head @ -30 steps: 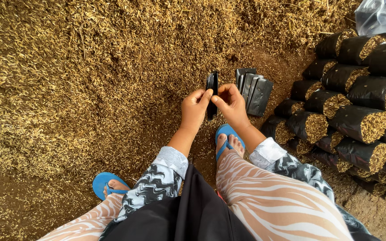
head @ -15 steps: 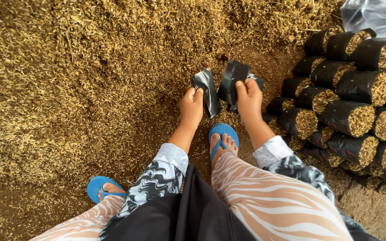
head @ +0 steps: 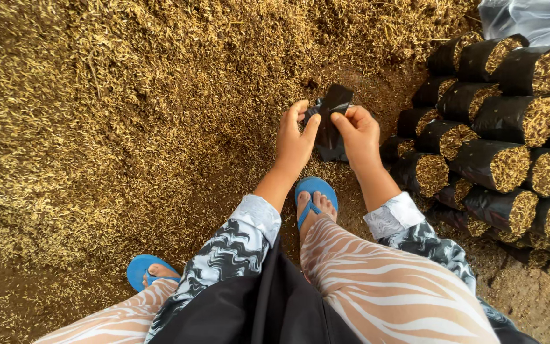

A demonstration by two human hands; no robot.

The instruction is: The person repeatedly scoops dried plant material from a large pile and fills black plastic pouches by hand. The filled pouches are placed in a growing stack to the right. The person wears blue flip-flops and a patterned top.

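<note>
Both my hands hold one small empty black plastic bag in front of me, low over the ground. My left hand grips its left edge with the fingers curled over the rim. My right hand pinches the right edge between thumb and fingers. The bag hangs crumpled between them, its mouth partly spread. It sits just above the edge of a big heap of golden rice husk that fills the left and top of the head view.
A stack of filled black bags lies on its side at the right, husk showing at the ends. A clear plastic sheet sits at the top right. My feet in blue sandals rest on bare dirt below.
A second ago my hands were picking a bag off a small pile of flat black bags. Now they hold a single bag closer in, and its mouth is being pulled apart.
</note>
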